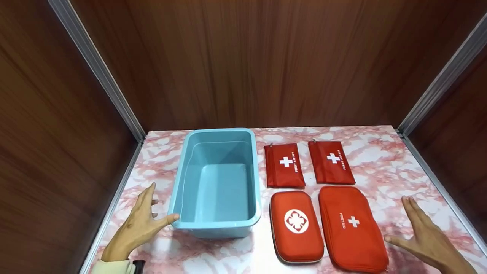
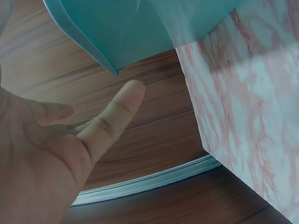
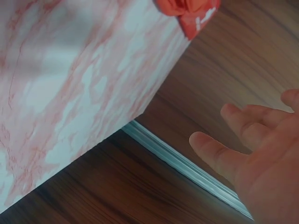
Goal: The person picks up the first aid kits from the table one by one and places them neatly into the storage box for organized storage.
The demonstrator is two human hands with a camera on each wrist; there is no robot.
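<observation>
Left hand (image 1: 140,225) and right hand (image 1: 428,239) spread wide, both empty.
Left: near blue bin (image 1: 217,225). Right: near the largest red pouch (image 1: 355,239).

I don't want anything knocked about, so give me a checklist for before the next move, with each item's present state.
1. Left hand holding nothing: ok, fingers spread beside the blue bin.
2. Right hand holding nothing: ok, fingers extended beside the larger red case.
3. Blue bin upright, opening facing up: ok.
4. Left pouch and right pouch apart, lying flat: ok, a gap shows between them.
5. Smaller red case clearly separated from the larger one along its whole side: cannot tell, their edges run very close near the bottom.
6. Contents inside the pouches and cases: cannot tell, hidden.
</observation>
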